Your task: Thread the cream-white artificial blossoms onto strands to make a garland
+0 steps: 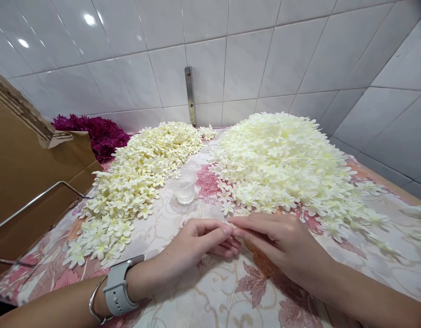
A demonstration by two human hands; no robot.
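Observation:
My left hand and my right hand meet fingertip to fingertip low over the flowered tablecloth. Both pinch a small white flower petal piece between them, mostly hidden by the fingers. My left wrist wears a grey watch and a thin bangle. Just beyond my right hand lies a big heap of white fabric flowers. A second, flatter spread of white flowers runs along the left. A small clear cup stands between the two piles.
Dark purple flowers sit at the back left by a cardboard box with a metal bar across it. White tiled walls close the back and right. A metal strip is fixed to the wall.

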